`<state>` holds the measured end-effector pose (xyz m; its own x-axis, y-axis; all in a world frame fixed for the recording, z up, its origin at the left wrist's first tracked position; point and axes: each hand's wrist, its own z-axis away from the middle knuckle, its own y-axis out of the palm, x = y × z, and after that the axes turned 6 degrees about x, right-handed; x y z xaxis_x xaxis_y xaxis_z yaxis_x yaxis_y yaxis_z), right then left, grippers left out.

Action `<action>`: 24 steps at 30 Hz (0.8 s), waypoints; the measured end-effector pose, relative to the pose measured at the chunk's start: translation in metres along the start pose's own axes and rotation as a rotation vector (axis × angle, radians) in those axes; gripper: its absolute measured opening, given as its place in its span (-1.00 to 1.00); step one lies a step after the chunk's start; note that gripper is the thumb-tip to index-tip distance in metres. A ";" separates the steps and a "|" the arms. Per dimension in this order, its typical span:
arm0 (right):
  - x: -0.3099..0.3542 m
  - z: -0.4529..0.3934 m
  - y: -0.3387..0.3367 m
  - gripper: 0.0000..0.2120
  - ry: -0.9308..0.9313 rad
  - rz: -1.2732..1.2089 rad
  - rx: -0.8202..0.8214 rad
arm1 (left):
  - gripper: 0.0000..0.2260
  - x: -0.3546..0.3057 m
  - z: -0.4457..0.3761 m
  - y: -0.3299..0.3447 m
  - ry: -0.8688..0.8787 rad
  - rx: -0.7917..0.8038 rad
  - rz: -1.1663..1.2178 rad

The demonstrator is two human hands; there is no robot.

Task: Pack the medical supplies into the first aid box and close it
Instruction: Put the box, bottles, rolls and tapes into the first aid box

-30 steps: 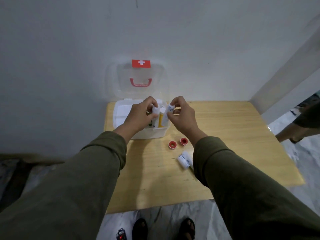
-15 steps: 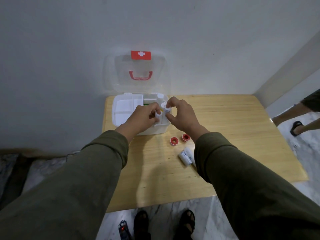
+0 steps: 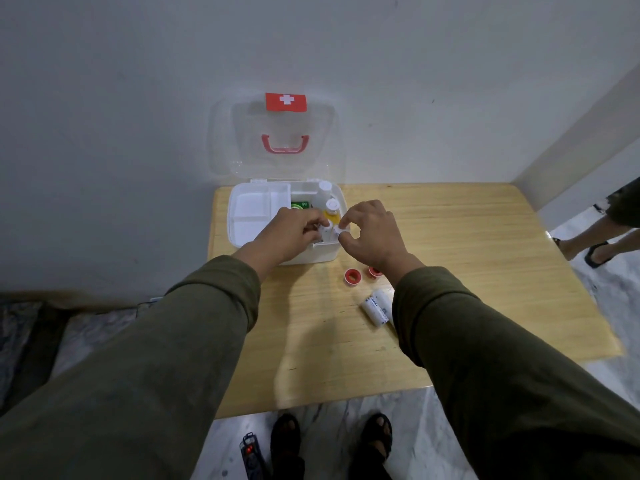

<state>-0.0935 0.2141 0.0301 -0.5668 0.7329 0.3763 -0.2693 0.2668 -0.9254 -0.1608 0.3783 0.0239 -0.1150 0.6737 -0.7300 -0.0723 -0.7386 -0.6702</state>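
The white first aid box [image 3: 239, 237] stands open at the table's back left, its clear lid [image 3: 277, 133] upright against the wall. Inside I see a white tray, a green item [image 3: 300, 205] and white-capped bottles [image 3: 331, 206]. My left hand [image 3: 291, 233] pinches a small white bottle [image 3: 325, 231] over the box's right part. My right hand [image 3: 372, 233] pinches a second small white bottle [image 3: 343, 231] beside it. Two red tape rolls [image 3: 352, 276] and two white bandage rolls [image 3: 375, 308] lie on the table by my right forearm.
The wooden table [image 3: 467, 271] sits in a wall corner. Another person's legs and sandal [image 3: 597, 252] are at the right on the marble floor. My feet and a power strip [image 3: 250, 453] are below the table's near edge.
Both hands have lowered with the small white bottles, from above the box down into its right compartment. My view has tilted a little, showing more of the box's inside.
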 end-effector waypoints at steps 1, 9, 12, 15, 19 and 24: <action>0.000 0.000 0.000 -0.62 -0.001 -0.008 -0.002 | -0.77 0.000 0.001 0.000 0.001 -0.001 0.012; -0.002 0.005 0.000 -0.68 0.014 -0.053 -0.024 | -0.69 -0.004 0.002 -0.001 -0.004 0.004 0.052; -0.002 0.006 0.000 -0.69 0.017 -0.062 -0.028 | -0.69 -0.003 0.003 0.000 -0.010 0.002 0.064; -0.001 0.008 -0.001 -0.62 0.023 -0.068 -0.023 | -0.67 -0.003 0.004 0.000 -0.014 -0.004 0.077; 0.000 0.010 -0.003 -0.58 0.020 -0.077 -0.032 | -0.66 -0.003 0.004 -0.001 -0.021 -0.009 0.067; -0.001 0.013 -0.004 -0.56 0.019 -0.093 -0.047 | -0.66 -0.003 0.005 -0.001 -0.041 -0.016 0.070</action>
<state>-0.1024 0.2045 0.0339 -0.5257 0.7154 0.4603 -0.2833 0.3630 -0.8877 -0.1654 0.3764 0.0273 -0.1595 0.6187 -0.7693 -0.0469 -0.7831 -0.6201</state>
